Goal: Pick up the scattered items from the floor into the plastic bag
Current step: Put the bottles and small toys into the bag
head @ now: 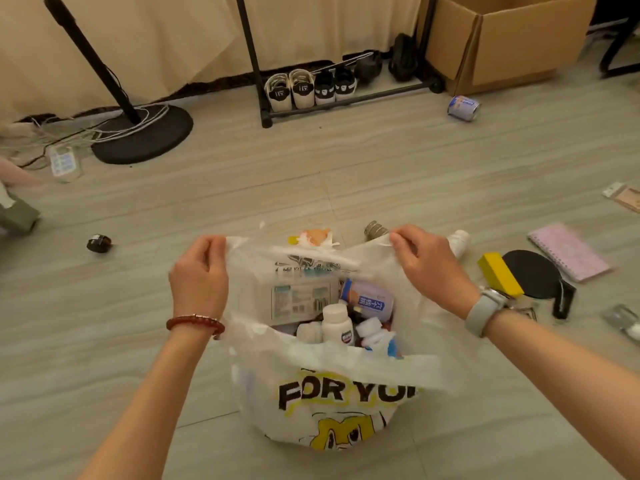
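Head view: left hand (199, 271) and right hand (427, 268) each pinch a handle of the bag (332, 386), pulling its mouth wide. The bag stands on the floor (311, 174) between the forearms, holding a box (298, 299), a can (369, 301) and white bottles (336, 323). Just right of it lie a yellow block (498, 273), a black paddle (535, 275) and a pink notebook (568, 251). Another can (463, 107) lies near the cardboard box (502, 39); a dark object (99, 242) sits left.

Thin glossy white plastic bag (332, 403), matt corrugated cardboard box (502, 39) far right, smooth pale wood-look floor (311, 174)
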`<state>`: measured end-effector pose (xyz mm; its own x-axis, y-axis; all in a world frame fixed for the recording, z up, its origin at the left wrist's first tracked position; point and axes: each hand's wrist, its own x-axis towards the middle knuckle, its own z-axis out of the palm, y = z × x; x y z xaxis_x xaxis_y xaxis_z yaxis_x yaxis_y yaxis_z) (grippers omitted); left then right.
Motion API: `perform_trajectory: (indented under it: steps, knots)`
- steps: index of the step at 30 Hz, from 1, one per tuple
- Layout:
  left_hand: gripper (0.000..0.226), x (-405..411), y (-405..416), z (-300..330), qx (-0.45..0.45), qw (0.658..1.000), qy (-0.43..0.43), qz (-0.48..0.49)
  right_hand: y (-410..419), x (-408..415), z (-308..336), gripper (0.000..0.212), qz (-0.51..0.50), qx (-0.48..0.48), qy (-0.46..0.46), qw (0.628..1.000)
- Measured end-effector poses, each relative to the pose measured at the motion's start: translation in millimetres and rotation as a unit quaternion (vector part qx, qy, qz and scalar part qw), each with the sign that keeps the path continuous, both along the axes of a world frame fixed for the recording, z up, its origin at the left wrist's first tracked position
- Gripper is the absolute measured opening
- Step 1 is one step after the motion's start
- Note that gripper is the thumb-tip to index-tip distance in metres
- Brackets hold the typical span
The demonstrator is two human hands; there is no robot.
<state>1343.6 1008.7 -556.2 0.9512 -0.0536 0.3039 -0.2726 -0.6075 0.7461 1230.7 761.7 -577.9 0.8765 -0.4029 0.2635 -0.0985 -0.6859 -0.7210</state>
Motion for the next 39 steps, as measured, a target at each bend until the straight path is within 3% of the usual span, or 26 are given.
perform_trajectory:
  steps: [3, 5, 7, 9, 12, 15, 18, 22, 25, 30, 36, 39]
  knots:
    - [0.025, -13, 10, -36, 0.171, 0.981, 0.079, -0.055, -2, -24, -17, 0.025, 0.037, -0.076, 0.111, 0.99]
    - [0.026, -22, 18, -63, 0.32, 0.931, 0.148, -0.099, -4, -40, -31, 0.035, 0.055, -0.167, 0.22, 0.96]
    - [0.028, -32, 25, -80, 0.393, 0.892, 0.196, -0.11, -6, -54, -47, 0.041, 0.071, -0.231, 0.313, 0.918]
    - [0.03, -38, 25, -85, 0.423, 0.885, 0.179, -0.077, -10, -63, -62, 0.044, 0.071, -0.274, 0.365, 0.887]
    - [0.036, -43, 15, -85, 0.394, 0.917, -0.001, -0.069, -17, -69, -71, 0.05, 0.04, -0.338, 0.327, 0.882]
    - [0.043, -52, -10, -92, 0.406, 0.883, -0.136, -0.195, -14, -67, -68, 0.05, 0.061, -0.417, 0.145, 0.895]
    - [0.044, -72, -21, -109, 0.446, 0.843, -0.128, -0.272, 0, -67, -69, 0.043, 0.186, -0.47, 0.137, 0.852]
    - [0.043, -99, 1, -126, 0.354, 0.878, -0.141, -0.291, 6, -90, -95, 0.044, 0.254, -0.453, 0.25, 0.817]
    - [0.056, -120, 24, -138, 0.304, 0.897, -0.094, -0.306, 0, -114, -108, 0.044, 0.294, -0.452, 0.21, 0.816]
    - [0.063, -147, 44, -172, 0.352, 0.875, -0.077, -0.324, 6, -137, -127, 0.041, 0.351, -0.392, 0.16, 0.835]
    - [0.024, -148, 27, -155, 0.29, 0.868, -0.141, -0.378, -8, -148, -130, 0.049, 0.376, -0.425, 0.202, 0.798]
    - [0.013, -142, -5, -137, 0.222, 0.866, -0.193, -0.405, -15, -151, -122, 0.049, 0.346, -0.412, 0.193, 0.821]
